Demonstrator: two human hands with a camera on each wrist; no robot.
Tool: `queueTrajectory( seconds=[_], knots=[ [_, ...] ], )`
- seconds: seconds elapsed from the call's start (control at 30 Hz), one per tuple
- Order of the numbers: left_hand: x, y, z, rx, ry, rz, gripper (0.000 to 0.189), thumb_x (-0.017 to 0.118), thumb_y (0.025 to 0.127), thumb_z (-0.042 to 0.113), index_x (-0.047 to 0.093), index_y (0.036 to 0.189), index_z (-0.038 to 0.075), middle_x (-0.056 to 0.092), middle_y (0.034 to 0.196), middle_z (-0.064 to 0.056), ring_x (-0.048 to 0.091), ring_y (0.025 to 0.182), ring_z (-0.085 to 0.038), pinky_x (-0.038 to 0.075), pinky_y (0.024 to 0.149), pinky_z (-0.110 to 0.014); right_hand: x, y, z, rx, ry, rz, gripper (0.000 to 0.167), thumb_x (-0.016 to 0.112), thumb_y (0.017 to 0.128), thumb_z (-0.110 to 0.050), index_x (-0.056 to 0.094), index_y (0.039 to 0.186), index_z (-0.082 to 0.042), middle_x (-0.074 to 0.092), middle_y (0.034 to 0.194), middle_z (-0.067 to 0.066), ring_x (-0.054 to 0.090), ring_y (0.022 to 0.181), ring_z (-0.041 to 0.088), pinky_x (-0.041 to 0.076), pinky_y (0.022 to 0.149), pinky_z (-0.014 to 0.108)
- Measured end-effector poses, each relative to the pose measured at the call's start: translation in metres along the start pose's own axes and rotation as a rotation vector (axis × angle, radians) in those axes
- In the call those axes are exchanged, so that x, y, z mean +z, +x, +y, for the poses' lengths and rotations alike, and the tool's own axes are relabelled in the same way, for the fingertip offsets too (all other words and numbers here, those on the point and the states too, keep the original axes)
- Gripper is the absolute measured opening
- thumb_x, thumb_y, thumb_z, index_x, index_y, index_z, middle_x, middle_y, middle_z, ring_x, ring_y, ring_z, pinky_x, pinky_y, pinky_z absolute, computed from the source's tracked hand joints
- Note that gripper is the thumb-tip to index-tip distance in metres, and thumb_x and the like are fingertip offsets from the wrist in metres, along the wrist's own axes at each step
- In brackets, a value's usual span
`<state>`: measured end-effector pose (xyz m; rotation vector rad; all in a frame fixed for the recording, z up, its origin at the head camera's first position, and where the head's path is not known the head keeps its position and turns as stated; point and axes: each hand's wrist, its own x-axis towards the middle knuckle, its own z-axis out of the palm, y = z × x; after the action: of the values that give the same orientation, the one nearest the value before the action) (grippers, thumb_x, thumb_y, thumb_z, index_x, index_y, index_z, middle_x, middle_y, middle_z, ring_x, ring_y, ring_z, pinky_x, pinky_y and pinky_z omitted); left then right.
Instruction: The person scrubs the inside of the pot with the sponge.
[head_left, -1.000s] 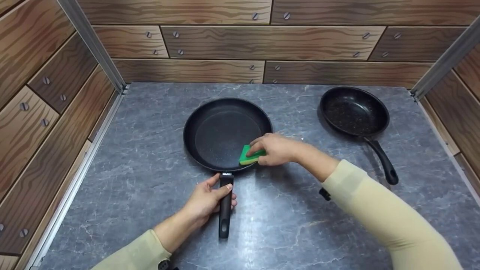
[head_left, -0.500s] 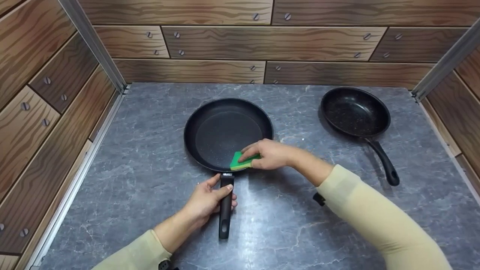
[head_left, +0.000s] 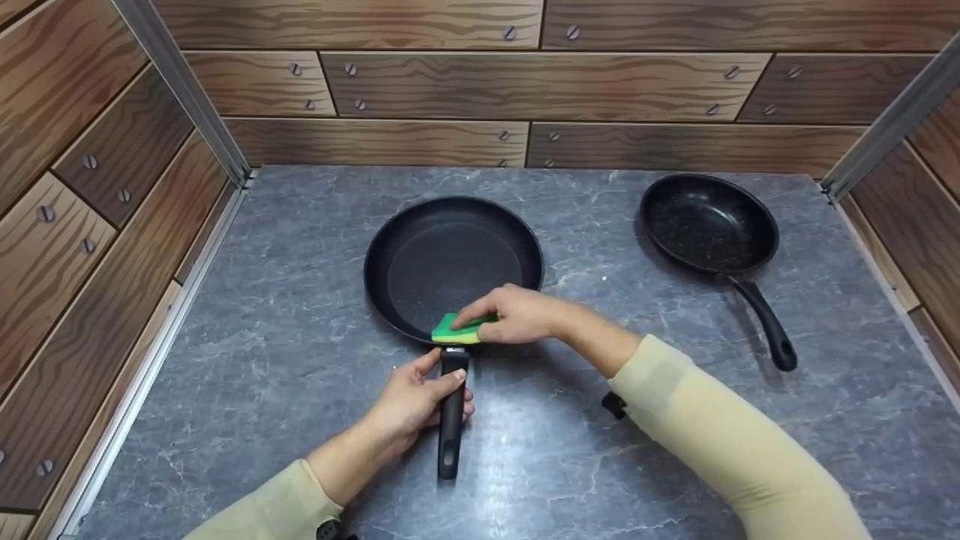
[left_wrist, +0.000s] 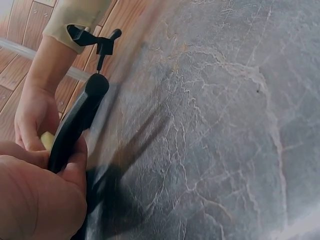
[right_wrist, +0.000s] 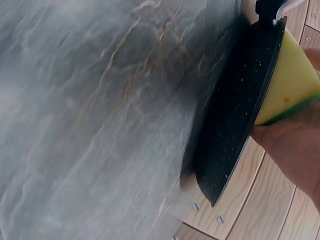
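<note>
Nearest the person, the left hand (head_left: 409,397) is gripping the pan handle (head_left: 450,420), its thumb lying over the top and its fingertips showing on the far side. In the left wrist view the handle is standing clear of the worktop (head_left: 300,300). Just beyond, the right hand (head_left: 521,315) is pinching the sponge (head_left: 450,330) between fingers and thumb, the green layer facing up and the yellow one facing down. The sponge is sitting at the near edge of the large pan (head_left: 454,259), just above the handle joint; how far it is overlapping the rim, I cannot tell.

The likeliest trouble, I judge, is the sponge slipping over the rim, since it is resting so close to the edge. Hard pressure there is also risking a tilt of the pan, and a loosening left-hand grip is risking a swivel. The two hands are working near each other, so a slip toward the person could be knocking knuckles against fingers.

Around them, the right sleeve (head_left: 727,427) is reaching in from the near right and taking up that side. Farther off, a smaller pan (head_left: 709,217) is lying well apart at the right, its handle (head_left: 766,322) pointing back toward the sleeve; a wide elbow swing could be nudging it. Otherwise nothing is standing between the sponge and the large pan's inside. Behind everything, wood-patterned panels (head_left: 450,82) are closing off the back.
</note>
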<state>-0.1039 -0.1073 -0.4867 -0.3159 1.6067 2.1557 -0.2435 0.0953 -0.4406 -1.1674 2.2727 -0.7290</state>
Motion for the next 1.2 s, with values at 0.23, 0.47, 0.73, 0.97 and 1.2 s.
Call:
queueTrajectory(
  seconds=[0.23,0.47,0.73,0.97,1.2],
  knots=[
    [-0.002,-0.001,0.000,-0.013,0.021,-0.008,0.084,0.064,0.107,0.012,0.008,0.169,-0.001,0.072,0.097,-0.020,0.075,0.075,-0.020,0.066,0.078,-0.039,0.005,0.008,-0.005,0.002,0.057,-0.007,0.045,0.058,0.097,-0.018,0.074,0.138,-0.025,0.072,0.129,0.000,0.040,0.063,0.011,0.039,0.066,0.027],
    [-0.003,0.000,0.000,-0.012,0.029,-0.016,0.083,0.064,0.107,0.012,0.009,0.169,0.000,0.072,0.101,-0.024,0.076,0.076,-0.020,0.066,0.078,-0.041,0.011,0.018,-0.007,-0.012,0.089,-0.010,0.046,0.057,0.098,-0.018,0.072,0.141,-0.026,0.071,0.131,0.001,0.036,0.059,0.010,0.038,0.067,0.027],
    [-0.003,0.000,0.001,-0.012,0.039,-0.029,0.083,0.063,0.108,0.013,0.009,0.169,-0.001,0.070,0.104,-0.026,0.075,0.077,-0.021,0.066,0.079,-0.041,0.018,0.030,-0.011,-0.044,0.101,0.018,0.047,0.057,0.098,-0.016,0.071,0.142,-0.024,0.070,0.137,0.001,0.055,0.083,0.014,0.045,0.079,0.027],
    [-0.004,-0.001,0.001,-0.008,0.044,-0.044,0.081,0.062,0.108,0.012,0.010,0.169,0.000,0.071,0.098,-0.021,0.075,0.076,-0.020,0.066,0.077,-0.039,0.022,0.043,-0.014,-0.061,0.099,0.035,0.045,0.057,0.100,-0.017,0.070,0.143,-0.023,0.068,0.141,0.001,0.060,0.097,0.014,0.049,0.086,0.027],
    [-0.003,-0.001,0.001,-0.006,0.051,-0.039,0.080,0.063,0.108,0.012,0.013,0.169,0.002,0.071,0.087,-0.014,0.075,0.074,-0.019,0.066,0.074,-0.037,0.026,0.054,-0.017,-0.077,0.056,0.069,0.046,0.058,0.099,-0.014,0.071,0.142,-0.023,0.067,0.143,0.001,0.064,0.111,0.015,0.051,0.096,0.028]
  ],
)
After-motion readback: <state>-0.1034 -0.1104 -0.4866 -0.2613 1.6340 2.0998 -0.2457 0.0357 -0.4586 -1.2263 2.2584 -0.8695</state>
